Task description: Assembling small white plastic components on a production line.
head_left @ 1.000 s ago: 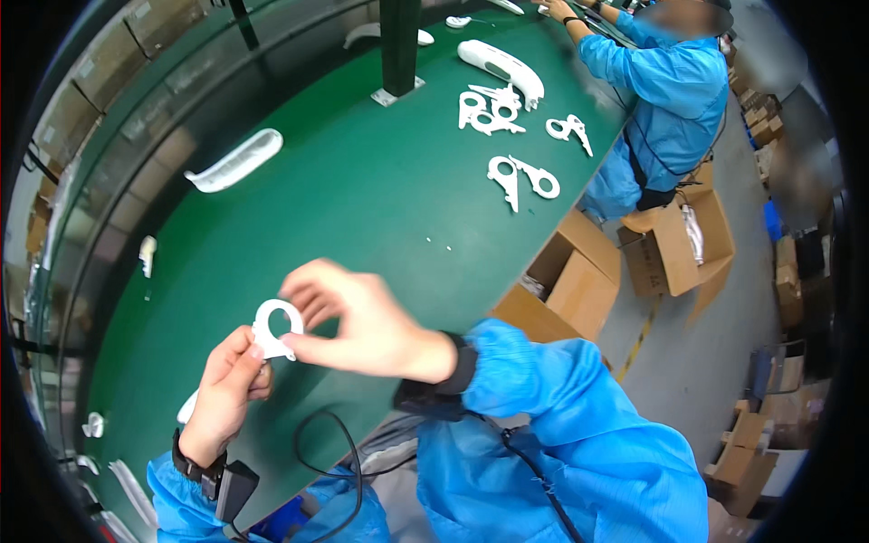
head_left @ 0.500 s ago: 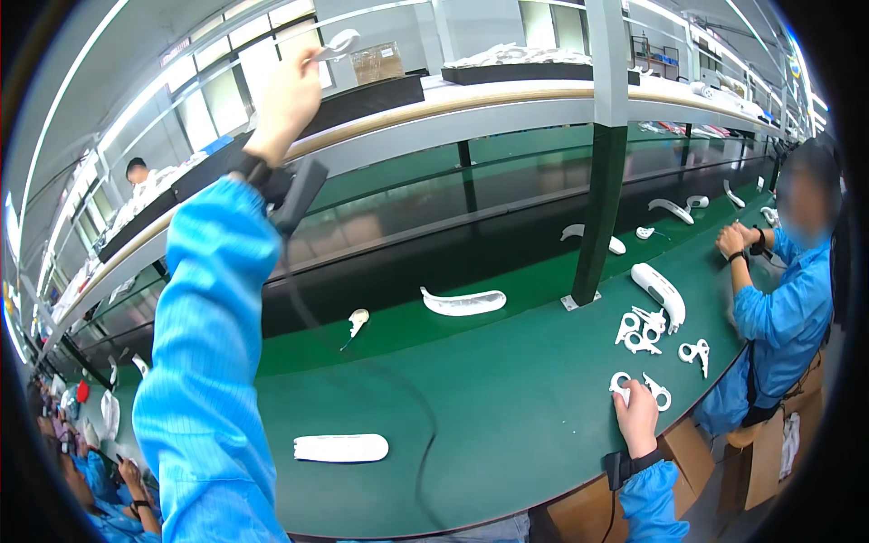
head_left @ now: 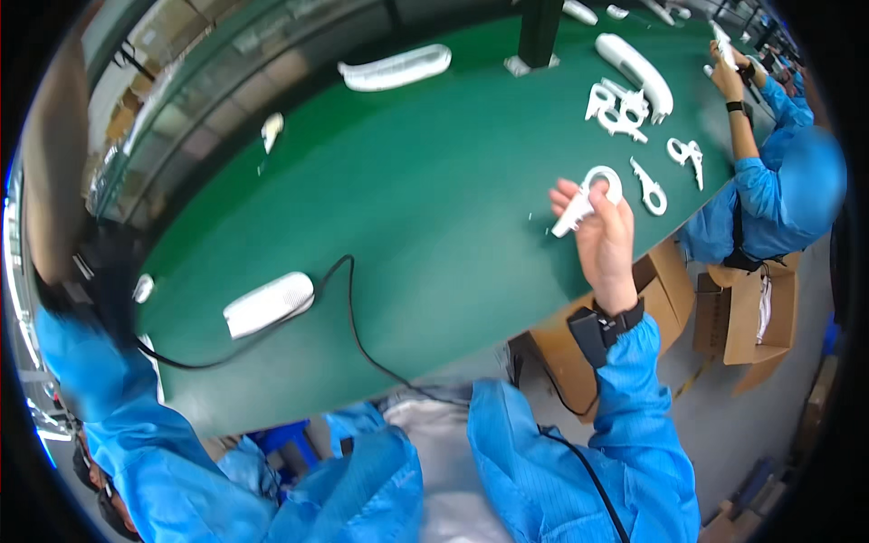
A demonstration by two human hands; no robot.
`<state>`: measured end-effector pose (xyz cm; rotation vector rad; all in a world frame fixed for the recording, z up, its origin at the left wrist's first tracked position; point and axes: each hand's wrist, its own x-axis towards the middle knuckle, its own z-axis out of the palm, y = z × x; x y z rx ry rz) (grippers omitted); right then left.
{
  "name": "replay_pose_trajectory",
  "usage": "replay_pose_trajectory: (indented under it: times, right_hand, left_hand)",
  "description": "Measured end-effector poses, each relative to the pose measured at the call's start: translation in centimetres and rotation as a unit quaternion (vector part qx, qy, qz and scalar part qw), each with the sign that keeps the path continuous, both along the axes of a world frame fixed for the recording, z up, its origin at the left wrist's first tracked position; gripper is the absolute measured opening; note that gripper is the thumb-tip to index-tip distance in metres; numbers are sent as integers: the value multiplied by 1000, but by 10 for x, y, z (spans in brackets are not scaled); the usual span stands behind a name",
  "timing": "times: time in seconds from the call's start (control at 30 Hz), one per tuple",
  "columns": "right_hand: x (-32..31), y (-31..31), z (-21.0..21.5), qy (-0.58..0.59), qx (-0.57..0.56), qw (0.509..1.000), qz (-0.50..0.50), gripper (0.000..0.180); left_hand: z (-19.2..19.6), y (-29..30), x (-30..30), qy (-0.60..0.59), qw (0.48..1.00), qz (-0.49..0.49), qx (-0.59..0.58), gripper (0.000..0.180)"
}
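My right hand is raised over the right part of the green table and grips a white plastic part with a ring at one end. A black band sits on that wrist. My left hand is lifted close to the camera at the left rim. It is a blur, and I cannot make out its fingers or anything in it. A white oblong casing lies on the table near me, with a black cable running past it.
More white ring-shaped parts and a long white cover lie at the far right, another long cover at the back. A black post stands there. A co-worker in blue sits right, above cardboard boxes.
My view has swung back down to the table. My left arm, held high half a second ago, is now a blur at the left rim. My right hand has lifted a white ring part.
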<state>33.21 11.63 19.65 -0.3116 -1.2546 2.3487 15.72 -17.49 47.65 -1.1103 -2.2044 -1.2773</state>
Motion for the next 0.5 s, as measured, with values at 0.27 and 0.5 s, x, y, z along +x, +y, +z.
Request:
replay_pose_trajectory:
  times: [0.27, 0.5]
  right_hand:
    - [-26, -118, 10, -21, -112, 984, 140, 27]
    - [-2, -209, 21, -34, 10, 979, 199, 30]
  left_hand:
    - [-204, -5, 115, -267, 956, 0, -122, 31]
    - [-234, -74, 137, -552, 827, -47, 92, 34]
